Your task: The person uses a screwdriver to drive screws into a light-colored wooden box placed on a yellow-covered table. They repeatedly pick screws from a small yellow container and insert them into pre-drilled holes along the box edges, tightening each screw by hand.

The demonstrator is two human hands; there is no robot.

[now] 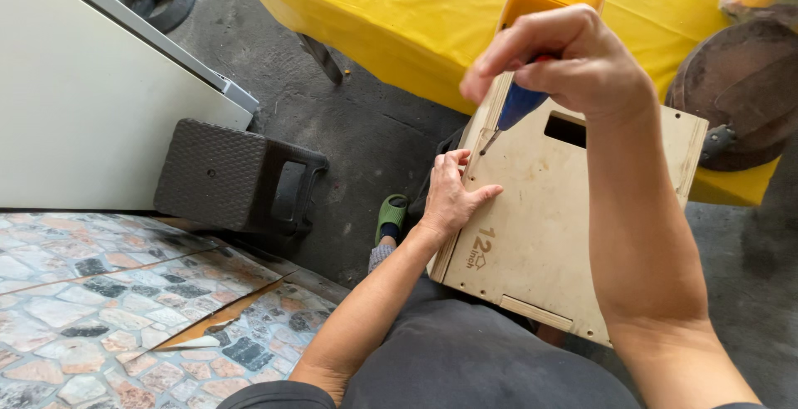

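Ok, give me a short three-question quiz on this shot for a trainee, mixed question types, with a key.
1. True or false: the right hand grips a blue-handled screwdriver with its tip on the wooden box.
2. Where does the left hand rest?
A. on the dark plastic stool
B. flat on the box, near its left edge
C. on the yellow cloth
3. Fill in: the slot cut in the box panel, below the right hand, is ____ in shape.

Key: 1 true; 2 B; 3 rectangular.
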